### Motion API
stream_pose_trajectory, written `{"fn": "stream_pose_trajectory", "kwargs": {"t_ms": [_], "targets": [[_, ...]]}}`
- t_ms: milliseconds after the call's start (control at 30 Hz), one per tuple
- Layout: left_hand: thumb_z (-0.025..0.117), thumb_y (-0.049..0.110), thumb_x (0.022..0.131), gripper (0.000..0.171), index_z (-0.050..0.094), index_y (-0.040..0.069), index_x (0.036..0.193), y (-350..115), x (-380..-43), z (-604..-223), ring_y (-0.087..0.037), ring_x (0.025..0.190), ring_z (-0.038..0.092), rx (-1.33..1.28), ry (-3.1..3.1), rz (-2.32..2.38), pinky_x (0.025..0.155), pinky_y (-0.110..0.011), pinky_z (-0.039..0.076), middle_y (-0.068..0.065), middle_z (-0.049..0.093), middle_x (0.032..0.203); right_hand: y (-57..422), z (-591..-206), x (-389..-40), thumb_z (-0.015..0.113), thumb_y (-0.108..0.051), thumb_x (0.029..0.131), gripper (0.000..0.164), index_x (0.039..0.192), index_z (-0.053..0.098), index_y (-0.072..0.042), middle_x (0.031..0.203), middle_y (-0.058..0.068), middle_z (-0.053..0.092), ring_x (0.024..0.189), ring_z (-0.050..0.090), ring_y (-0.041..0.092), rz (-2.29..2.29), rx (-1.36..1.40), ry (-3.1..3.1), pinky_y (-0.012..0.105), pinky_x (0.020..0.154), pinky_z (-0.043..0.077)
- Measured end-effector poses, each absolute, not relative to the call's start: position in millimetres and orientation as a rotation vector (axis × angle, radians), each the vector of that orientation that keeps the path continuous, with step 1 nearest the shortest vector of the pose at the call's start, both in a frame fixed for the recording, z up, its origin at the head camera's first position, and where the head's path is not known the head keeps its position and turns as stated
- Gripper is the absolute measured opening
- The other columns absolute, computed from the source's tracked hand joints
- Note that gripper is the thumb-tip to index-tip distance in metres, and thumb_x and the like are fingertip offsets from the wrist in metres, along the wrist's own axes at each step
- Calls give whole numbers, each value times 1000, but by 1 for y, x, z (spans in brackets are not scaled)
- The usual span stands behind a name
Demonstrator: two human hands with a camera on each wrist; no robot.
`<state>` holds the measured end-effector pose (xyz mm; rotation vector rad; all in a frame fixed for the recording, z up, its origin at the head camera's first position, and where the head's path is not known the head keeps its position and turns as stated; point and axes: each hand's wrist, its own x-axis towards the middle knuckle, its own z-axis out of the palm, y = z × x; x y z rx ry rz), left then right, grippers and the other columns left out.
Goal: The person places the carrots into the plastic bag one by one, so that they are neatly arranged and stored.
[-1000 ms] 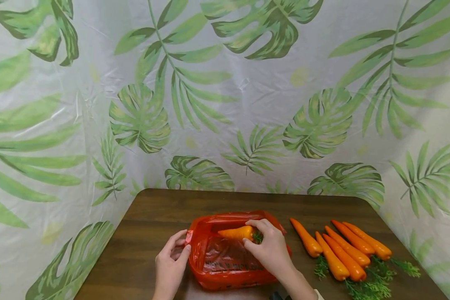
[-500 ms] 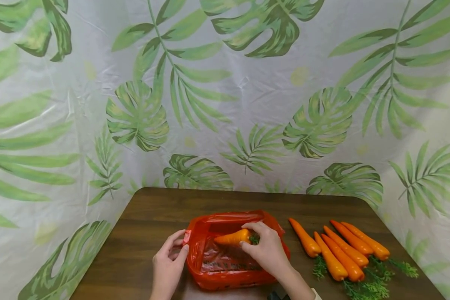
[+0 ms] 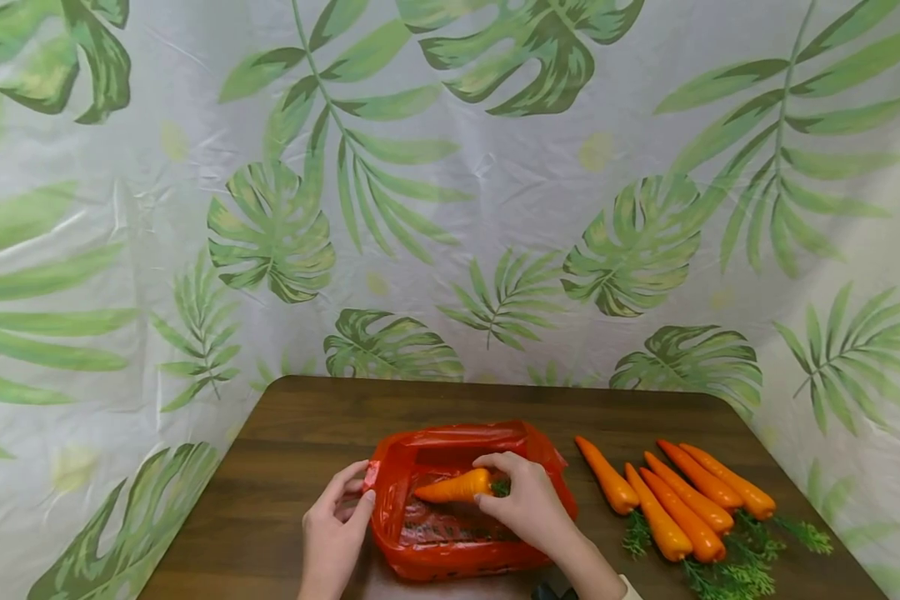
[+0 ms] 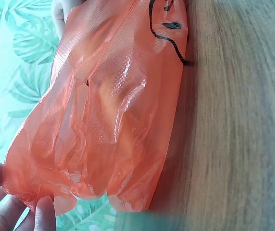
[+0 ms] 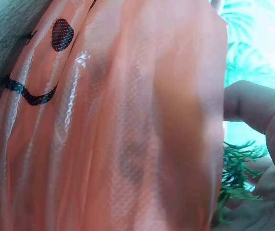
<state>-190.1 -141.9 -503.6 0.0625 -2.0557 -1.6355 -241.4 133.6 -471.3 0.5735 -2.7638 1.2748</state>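
leafy curtain [image 3: 517, 183], brown table [image 3: 307, 425]: one carrot [image 3: 453, 487] sits lower in a red bag [image 3: 435, 567]

low in the middle of the frame, the carrot is inside the bag's open mouth, its tip to the left. it has gone a little down the frame since a second ago, so i think it is deeper in the bag now. i can't tell if it touches the bottom. the right hand [image 3: 528, 504] pinches its fat end with thumb and finger. the left hand [image 3: 333, 527] pinches the bag's left edge, which seems to help keep it open. six more carrots [image 3: 680, 512] lie at lower right, outside the bag.
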Motion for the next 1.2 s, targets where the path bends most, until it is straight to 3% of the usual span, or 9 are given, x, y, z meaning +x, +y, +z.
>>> {"fn": "stream_pose_trajectory", "kwargs": {"t_ms": [233, 600, 1033, 1200], "targets": [[78, 5, 88, 37, 72, 21, 121, -141, -192, -505, -15, 88, 69, 76, -2066, -1655, 71, -26, 58, -1, 71, 95, 137, -475, -242, 82, -20, 82, 37, 118, 71, -19, 115, -4, 66, 91, 61, 12, 1152, 702, -2841, 32, 72, 53], [76, 3, 89, 37, 71, 19, 122, -139, -189, -501, -15, 90, 68, 87, -2094, -1657, 71, -25, 58, -2, 71, 97, 136, -483, -244, 84, -18, 81, 38, 117, 72, -20, 112, -9, 68, 94, 63, 9, 878, 806, -2909, 36, 78, 56], [76, 4, 89, 36, 72, 22, 120, -141, -188, -504, -13, 88, 68, 61, -2085, -1645, 71, -27, 58, -1, 70, 95, 134, -485, -243, 83, -13, 79, 34, 112, 74, -19, 101, -11, 67, 84, 58, 4, 781, 868, -2893, 34, 74, 53], [77, 5, 89, 36, 72, 21, 121, -141, -186, -504, -13, 84, 69, 67, -2078, -1646, 70, -24, 58, -3, 70, 95, 134, -481, -242, 81, -13, 80, 33, 112, 74, -18, 99, -10, 65, 76, 54, 6, 772, 871, -2872, 29, 66, 48]]}}
